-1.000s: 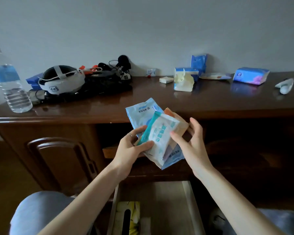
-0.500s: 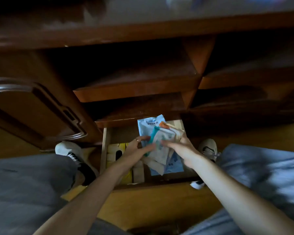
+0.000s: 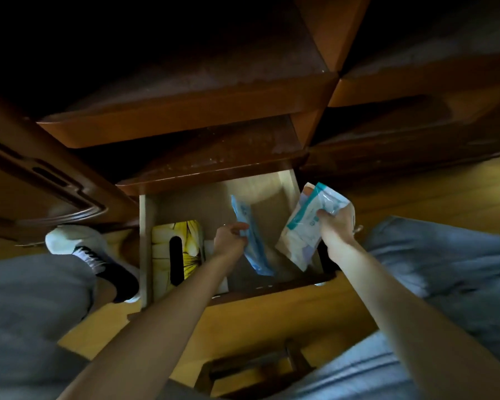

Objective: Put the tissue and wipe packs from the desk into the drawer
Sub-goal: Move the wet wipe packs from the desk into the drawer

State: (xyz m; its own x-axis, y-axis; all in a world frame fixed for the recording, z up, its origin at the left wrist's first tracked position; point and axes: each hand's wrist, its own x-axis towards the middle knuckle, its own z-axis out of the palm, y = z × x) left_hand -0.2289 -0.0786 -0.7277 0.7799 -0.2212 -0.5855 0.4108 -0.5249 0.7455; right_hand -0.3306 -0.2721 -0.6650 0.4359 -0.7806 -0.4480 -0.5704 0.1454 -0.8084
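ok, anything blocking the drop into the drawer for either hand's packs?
Nothing visible. The left hand holds the blue pack over bare drawer floor; the right hand holds the white packs by the right wall. The yellow tissue box sits along the left wall, clear of both.

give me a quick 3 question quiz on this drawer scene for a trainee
1. True or false: the left hand holds the blue pack over the open drawer.
2. What does the right hand grip? A) a water bottle B) a bundle of wipe packs C) nothing
3. Fill in: the yellow flowered tissue box lies along the drawer's ____ side as seen by the camera.

Key: 1 true; 2 B; 3 left
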